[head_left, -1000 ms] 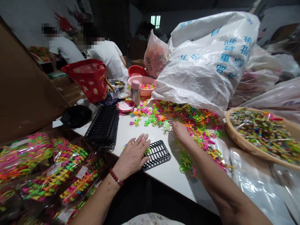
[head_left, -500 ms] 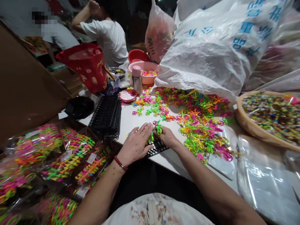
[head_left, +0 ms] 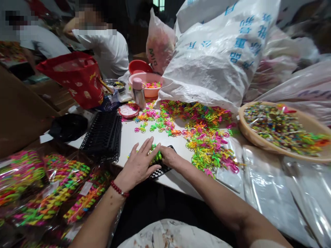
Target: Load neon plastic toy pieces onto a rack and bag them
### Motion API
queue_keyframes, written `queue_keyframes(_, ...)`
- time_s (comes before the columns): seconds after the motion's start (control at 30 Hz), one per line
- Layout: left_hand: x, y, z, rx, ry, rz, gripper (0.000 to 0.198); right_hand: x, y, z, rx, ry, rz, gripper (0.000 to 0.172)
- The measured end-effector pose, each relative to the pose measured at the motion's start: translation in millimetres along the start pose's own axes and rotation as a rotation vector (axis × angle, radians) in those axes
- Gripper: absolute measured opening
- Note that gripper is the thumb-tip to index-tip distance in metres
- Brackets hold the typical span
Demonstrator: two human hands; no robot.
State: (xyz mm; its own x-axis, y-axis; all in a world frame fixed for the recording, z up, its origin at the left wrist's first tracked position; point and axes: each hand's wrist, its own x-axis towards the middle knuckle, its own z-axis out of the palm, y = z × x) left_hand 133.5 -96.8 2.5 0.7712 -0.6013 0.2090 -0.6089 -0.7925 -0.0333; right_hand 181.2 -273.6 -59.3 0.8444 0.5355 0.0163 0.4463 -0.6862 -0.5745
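Under left hand (head_left: 138, 165), black tray (head_left: 158, 172) holds green pieces (head_left: 155, 156).

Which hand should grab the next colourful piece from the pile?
Probably the right hand: the pile of colourful pieces lies close on its side, while the left hand lies flat across the black tray.

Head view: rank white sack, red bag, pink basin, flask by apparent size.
1. white sack, by far the largest
2. red bag
3. pink basin, partly behind the flask
4. flask, smallest

Basin and flask stand side by side, so their order is safe. The bag sits somewhat nearer, which may flatter it.
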Motion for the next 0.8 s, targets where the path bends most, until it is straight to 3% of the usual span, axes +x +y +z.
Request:
queue_keyframes(0.17,10,3,4.6,-0.002,0.049,0.087,0.062,-17,9,-25,-0.040,0.070,0.010,0.022)
queue_keyframes(0.3,9,5,6.9,-0.016,0.049,0.080,0.059,-20,47,-83,-0.445,0.134,0.215,0.036)
queue_keyframes(0.4,8,5,6.7,-0.018,0.056,0.071,0.059,-7,80,-123,-0.591,0.087,0.293,0.024)
queue_keyframes(0.47,7,6,6.2,-0.019,0.056,0.060,0.058,5,94,-137,-0.614,0.047,0.297,0.016)
queue_keyframes(0.63,6,7,4.6,-0.040,0.037,0.045,0.056,20,104,-142,-0.632,-0.004,0.303,0.016)
queue_keyframes(0.8,7,6,4.4,-0.062,0.024,0.045,0.059,3,92,-138,-0.619,0.053,0.330,0.020)
